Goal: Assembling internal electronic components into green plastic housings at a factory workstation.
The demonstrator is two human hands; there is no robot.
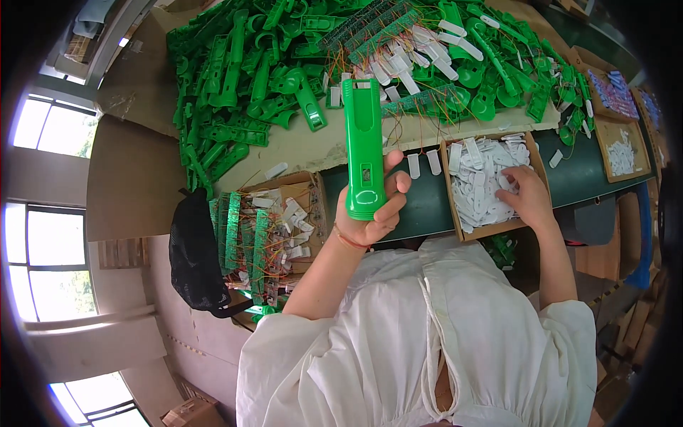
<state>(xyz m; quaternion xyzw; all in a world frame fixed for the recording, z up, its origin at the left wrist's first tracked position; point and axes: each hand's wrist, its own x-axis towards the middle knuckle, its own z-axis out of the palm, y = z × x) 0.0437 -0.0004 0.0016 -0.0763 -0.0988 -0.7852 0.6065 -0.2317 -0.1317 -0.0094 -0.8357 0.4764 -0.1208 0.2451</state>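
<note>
Left hand (371, 217) is wrapped around the lower end of a long bright-green moulded plastic housing (363, 146), thumb on the near face, fingers curled behind; the housing stands upright, its small rectangular slot facing the camera. It is held in the air above the near edge of the dark green table strip (427, 203), close to the body.

Right hand (525, 196) is down in a shallow brown cardboard tray (453, 192) full of small flat white plastic pieces (484, 181). Fingers are bent into the heap and touch the pieces; whether one is pinched between them cannot be told.

Judgement on doing this step well: keep the housing steady with the slot facing up so that it stays in sight, and take a single white piece rather than a clump, as the pieces lie tangled and overlapping.

To the left of the left forearm, a second cardboard box (299, 196) holds green circuit strips with thin orange wires (249, 242); a black mesh bag (196, 256) hangs beside it.

Further off, a beige sheet of card (306, 146) carries a large heap of loose green plastic shells and handles (242, 78); more white pieces and wired boards lie among them. At far right, more cardboard trays (622, 153).

Room: bright windows (43, 249) at left, cartons on the floor.
</note>
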